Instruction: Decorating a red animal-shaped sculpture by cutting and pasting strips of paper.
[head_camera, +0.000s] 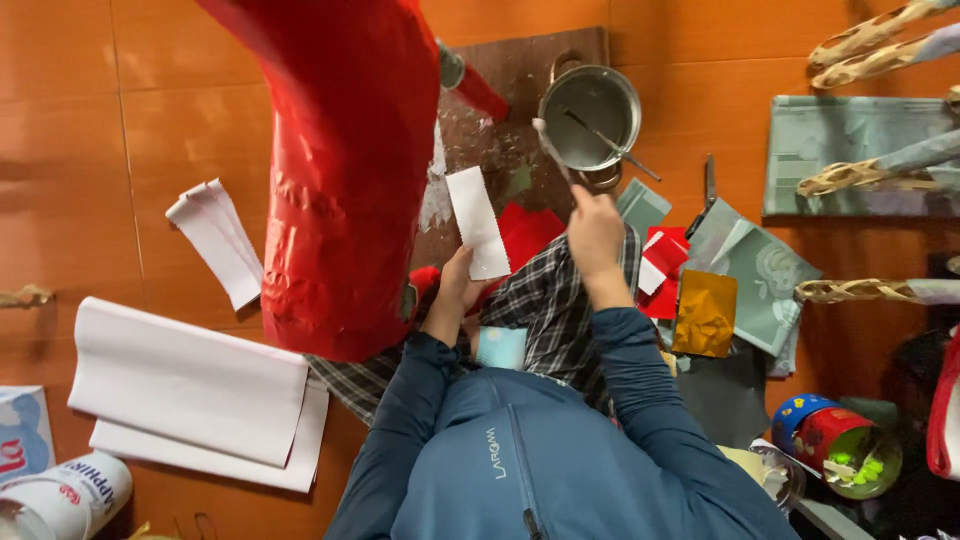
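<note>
Gold foil packet (705, 313), folded white sheets (190, 380)

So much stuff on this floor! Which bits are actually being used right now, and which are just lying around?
In use:
left hand holding a white paper strip
right hand holding a brush
metal pot
big red paper-covered shape

Lying about:
folded white sheets
gold foil piece
colourful tins
woven sticks
</note>
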